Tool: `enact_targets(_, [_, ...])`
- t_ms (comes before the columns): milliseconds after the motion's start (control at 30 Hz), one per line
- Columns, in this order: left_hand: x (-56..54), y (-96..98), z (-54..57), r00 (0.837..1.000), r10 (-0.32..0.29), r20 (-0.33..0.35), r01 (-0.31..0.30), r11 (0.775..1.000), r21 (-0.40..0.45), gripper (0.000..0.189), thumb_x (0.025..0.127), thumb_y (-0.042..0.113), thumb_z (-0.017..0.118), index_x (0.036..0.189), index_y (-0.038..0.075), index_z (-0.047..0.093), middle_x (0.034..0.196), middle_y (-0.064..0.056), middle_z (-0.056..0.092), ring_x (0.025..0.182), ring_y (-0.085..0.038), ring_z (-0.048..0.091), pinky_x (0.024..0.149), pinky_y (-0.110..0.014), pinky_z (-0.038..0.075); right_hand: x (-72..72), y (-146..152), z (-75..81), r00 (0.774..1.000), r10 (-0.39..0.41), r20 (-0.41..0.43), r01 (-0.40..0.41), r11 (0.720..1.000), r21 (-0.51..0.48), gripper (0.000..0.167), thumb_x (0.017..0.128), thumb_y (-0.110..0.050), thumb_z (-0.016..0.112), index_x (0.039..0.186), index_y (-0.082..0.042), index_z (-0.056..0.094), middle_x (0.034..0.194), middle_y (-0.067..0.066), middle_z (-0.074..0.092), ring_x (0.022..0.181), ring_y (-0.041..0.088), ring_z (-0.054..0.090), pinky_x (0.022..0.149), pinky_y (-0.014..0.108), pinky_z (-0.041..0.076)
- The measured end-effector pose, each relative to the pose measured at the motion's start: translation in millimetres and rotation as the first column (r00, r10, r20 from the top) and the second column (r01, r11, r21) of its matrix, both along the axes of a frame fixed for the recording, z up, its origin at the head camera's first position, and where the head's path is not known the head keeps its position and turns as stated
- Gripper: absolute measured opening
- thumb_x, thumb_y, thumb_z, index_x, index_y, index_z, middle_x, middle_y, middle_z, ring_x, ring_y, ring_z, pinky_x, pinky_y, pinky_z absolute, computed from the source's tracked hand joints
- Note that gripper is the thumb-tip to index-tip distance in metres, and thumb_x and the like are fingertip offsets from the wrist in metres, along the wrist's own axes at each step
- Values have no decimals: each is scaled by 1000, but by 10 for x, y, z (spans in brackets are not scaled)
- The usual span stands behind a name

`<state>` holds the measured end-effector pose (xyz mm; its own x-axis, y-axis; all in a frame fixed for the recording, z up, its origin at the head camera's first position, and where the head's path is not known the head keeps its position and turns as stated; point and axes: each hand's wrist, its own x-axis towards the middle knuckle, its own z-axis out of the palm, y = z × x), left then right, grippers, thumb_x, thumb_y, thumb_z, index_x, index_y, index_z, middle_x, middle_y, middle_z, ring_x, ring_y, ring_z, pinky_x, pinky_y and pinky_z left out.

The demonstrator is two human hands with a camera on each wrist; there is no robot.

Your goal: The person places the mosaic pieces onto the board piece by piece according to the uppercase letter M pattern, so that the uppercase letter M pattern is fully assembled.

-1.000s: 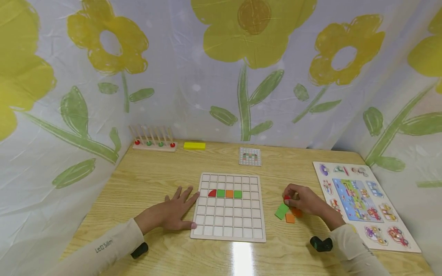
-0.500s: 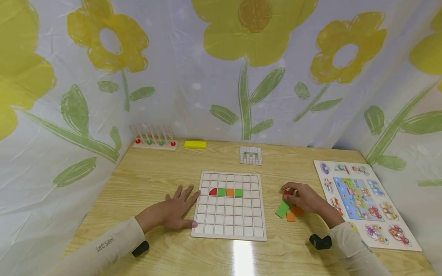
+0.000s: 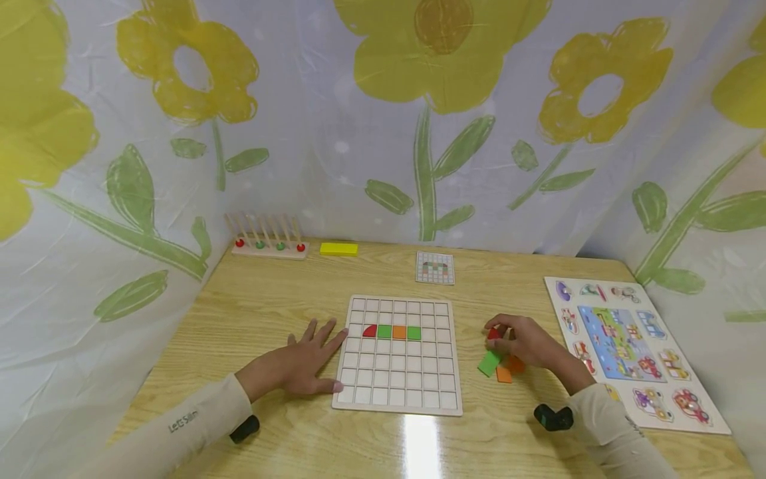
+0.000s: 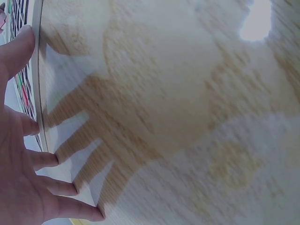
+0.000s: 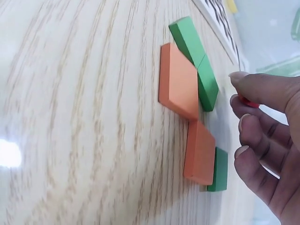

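My right hand pinches a small red piece between thumb and fingers, just above a little group of tiles. In the right wrist view two orange tiles lie edge to edge with green tiles beside them. My left hand lies spread at the left edge of a white grid board, its thumb touching the rim. One row of the board holds a red quarter-round tile, a green tile, an orange tile and another green tile.
A small pattern card lies behind the board. At the back left stand a peg rack with beads and a yellow block. A picture puzzle board lies at the right, near my right forearm. Flowered cloth hangs behind the table.
The fingers of my right hand shift slightly around the red piece, showing more of it. My left hand keeps its place at the board's edge, and the tiles in the row are unchanged.
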<state>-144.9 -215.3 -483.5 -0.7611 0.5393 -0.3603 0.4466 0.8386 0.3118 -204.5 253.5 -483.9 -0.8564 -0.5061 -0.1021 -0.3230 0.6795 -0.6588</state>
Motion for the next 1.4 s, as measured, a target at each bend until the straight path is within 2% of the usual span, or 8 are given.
enact_targets(133, [-1, 5, 2, 1000, 5, 0, -5, 1000, -1, 100, 91, 70, 54, 163, 16, 11, 167, -23, 4, 148, -59, 5, 100, -83, 25, 16, -35, 24, 1000, 3, -1, -3, 1000, -4, 27, 96, -15, 69, 122, -6, 67, 92, 4, 67, 61, 9, 49, 55, 24, 45])
enact_targets(300, [7, 10, 31, 1000, 3, 4, -3, 1000, 1, 100, 92, 68, 55, 163, 12, 13, 167, -25, 5, 147, -61, 7, 99, -84, 24, 30, -91, 44, 1000, -1, 16, 1, 1000, -24, 34, 98, -13, 66, 131, -6, 61, 99, 8, 65, 57, 9, 48, 54, 25, 46])
enact_targets(467, [12, 12, 47, 1000, 4, 11, -4, 1000, -4, 100, 93, 68, 54, 163, 12, 12, 167, -25, 4, 147, -61, 6, 99, -84, 24, 29, -159, 43, 1000, -2, 16, 3, 997, -74, 32, 98, -11, 66, 127, -3, 56, 97, 10, 64, 56, 8, 48, 53, 23, 45])
enact_targets(633, [14, 12, 36, 1000, 7, 16, -7, 1000, -1, 99, 92, 69, 54, 163, 13, 12, 167, -24, 3, 147, -61, 5, 99, -84, 23, 35, -220, 48, 1000, 21, 6, -20, 996, -87, 29, 97, -11, 67, 124, -3, 61, 96, 10, 66, 56, 8, 48, 53, 23, 45])
enact_targets(800, [-1, 7, 7, 1000, 8, 7, -8, 1000, -5, 100, 92, 71, 52, 163, 14, 12, 167, -23, 3, 147, -60, 5, 99, -84, 23, 41, -263, 44, 999, 45, -10, -46, 996, -78, 32, 96, -12, 68, 127, -5, 65, 101, 10, 67, 59, 8, 50, 55, 24, 49])
enact_targets(1000, [-12, 3, -3, 1000, 9, 8, -9, 1000, -8, 101, 92, 72, 52, 163, 14, 11, 167, -23, 2, 148, -60, 5, 99, -84, 23, 52, -303, 25, 996, 82, -35, -85, 991, -106, 33, 98, -6, 63, 131, -1, 63, 107, 15, 67, 57, 6, 49, 53, 25, 49])
enact_targets(1133, [-11, 1, -7, 1000, 12, 10, -11, 1000, -7, 101, 91, 72, 52, 163, 15, 11, 168, -23, 2, 148, -59, 5, 100, -84, 23, 69, -341, 26, 997, 70, -22, -72, 991, -111, 35, 98, -4, 62, 133, -2, 62, 110, 16, 66, 57, 6, 50, 53, 25, 50])
enact_targets(1400, [-8, 0, -13, 1000, 13, 0, -13, 1000, 3, 100, 91, 72, 52, 163, 15, 12, 167, -23, 3, 148, -60, 6, 99, -84, 23, 83, -391, 24, 998, 53, 24, -49, 992, -117, 37, 100, -9, 61, 137, -7, 59, 106, 12, 63, 59, 10, 52, 55, 26, 51])
